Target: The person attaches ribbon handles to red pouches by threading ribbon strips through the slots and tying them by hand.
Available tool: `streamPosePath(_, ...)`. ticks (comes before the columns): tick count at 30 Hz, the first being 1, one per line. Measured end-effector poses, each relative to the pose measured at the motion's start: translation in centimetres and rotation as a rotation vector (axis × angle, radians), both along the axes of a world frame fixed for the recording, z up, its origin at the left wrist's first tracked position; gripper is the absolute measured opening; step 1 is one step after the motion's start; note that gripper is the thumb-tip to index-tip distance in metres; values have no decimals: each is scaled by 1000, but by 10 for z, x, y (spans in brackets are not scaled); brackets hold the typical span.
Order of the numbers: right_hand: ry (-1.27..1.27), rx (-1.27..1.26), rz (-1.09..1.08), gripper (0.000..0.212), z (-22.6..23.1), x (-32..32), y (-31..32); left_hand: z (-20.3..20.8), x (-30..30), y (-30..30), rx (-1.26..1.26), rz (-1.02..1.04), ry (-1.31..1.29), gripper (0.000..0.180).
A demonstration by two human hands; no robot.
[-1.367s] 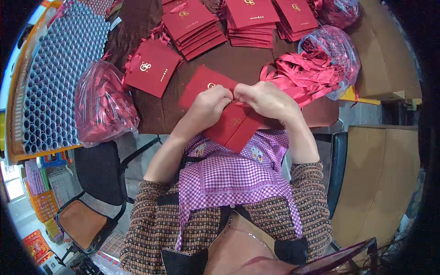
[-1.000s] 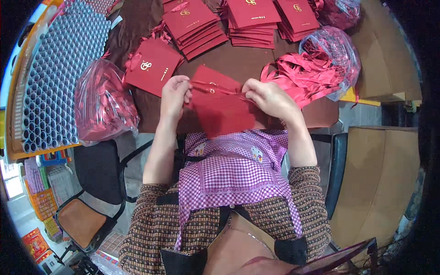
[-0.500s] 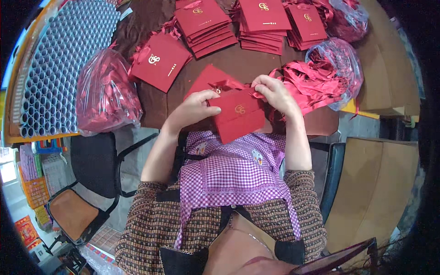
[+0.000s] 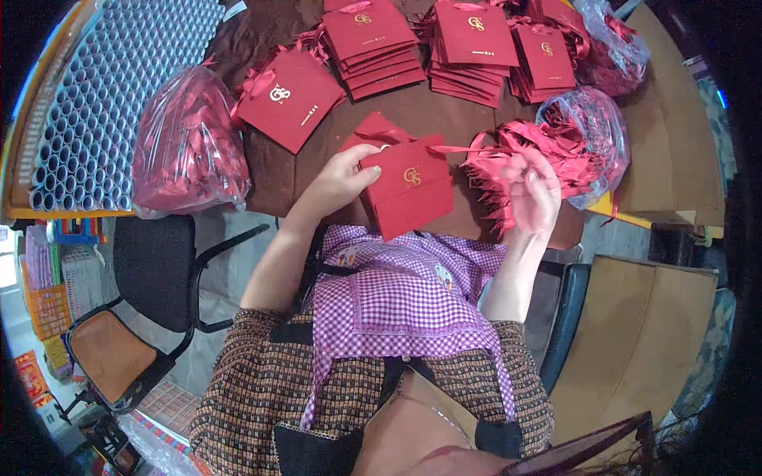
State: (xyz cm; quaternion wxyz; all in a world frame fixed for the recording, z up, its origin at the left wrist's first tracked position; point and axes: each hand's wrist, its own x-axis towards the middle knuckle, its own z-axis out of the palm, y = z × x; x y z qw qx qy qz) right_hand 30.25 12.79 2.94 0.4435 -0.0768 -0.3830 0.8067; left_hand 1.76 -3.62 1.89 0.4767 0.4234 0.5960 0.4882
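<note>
The flat dark-red paper bag (image 4: 409, 190) bears a small gold emblem.

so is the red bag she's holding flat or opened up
Flat: the red paper bag under the left hand shows only its folded front face, no gaping mouth.

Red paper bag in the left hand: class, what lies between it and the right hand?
In the head view, red ribbons lie between the red paper bag under the left hand and the right hand.

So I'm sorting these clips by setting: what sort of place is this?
Probably a small packing workshop. Stacks of flat red paper bags lie on the brown table, clear sacks hold red ribbons, and the left hand holds one bag while the right hand reaches the ribbons.
</note>
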Motion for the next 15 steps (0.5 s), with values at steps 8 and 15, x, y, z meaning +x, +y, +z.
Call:
streamPosePath(8,-552,955,-407,11,25,-48,-44,-26,-4,4,490,128,590,29)
streamPosePath(15,-734,828,-171,14,-7,-91,-78,-24,2,4,373,140,567,26)
